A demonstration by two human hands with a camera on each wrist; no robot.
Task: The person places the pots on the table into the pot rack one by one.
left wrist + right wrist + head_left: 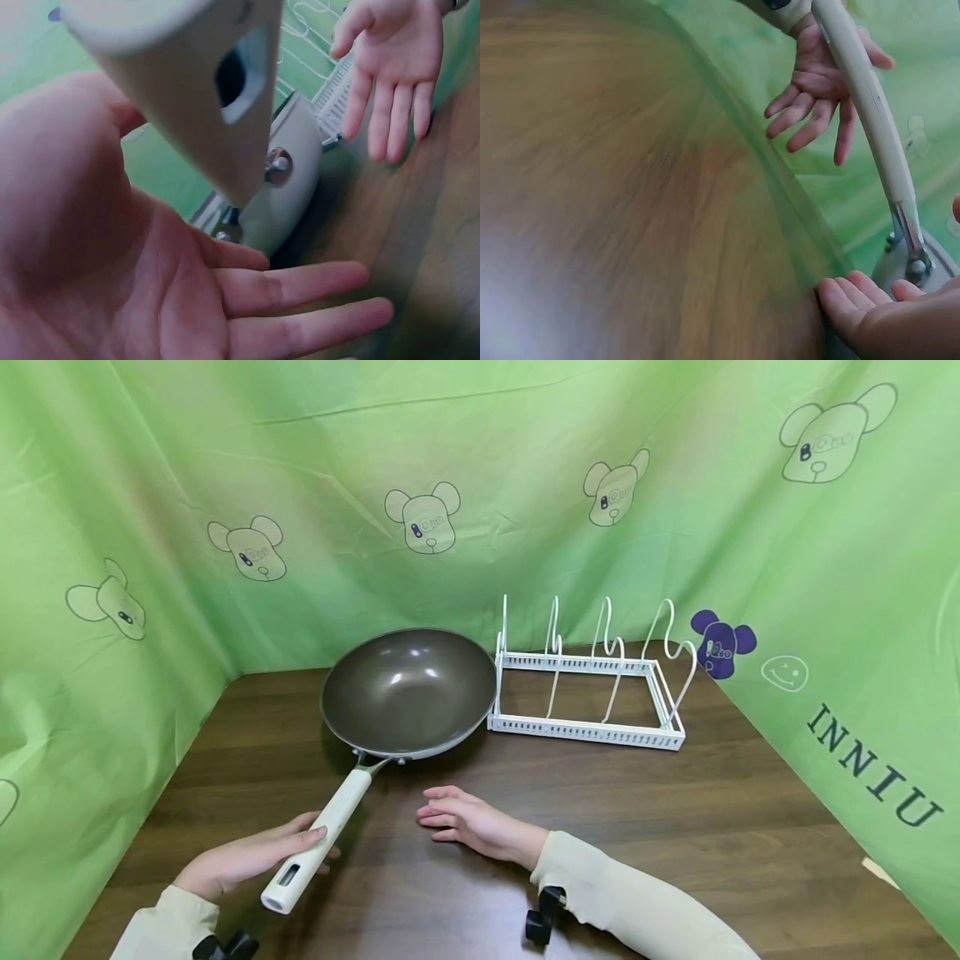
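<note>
A wok-like frying pan [412, 693] with a dark inside and a long white handle [341, 810] sits on the brown table, its handle slanting toward the near left. My left hand [262, 852] is at the handle's lower half, thumb over the near side. In the left wrist view its fingers [300, 289] stretch out straight beneath the handle, not curled round it. To the right of the handle, over the table, my right hand [476, 822] is held with fingers loosely extended and nothing in it. The right wrist view shows the left palm facing the handle [870, 112].
A white metal pan rack [585, 731] with several upright wire dividers stands right of the pan, its left end close against the pan's rim. A green curtain [480, 443] with mouse-head drawings borders the table [645, 827] at the back and sides.
</note>
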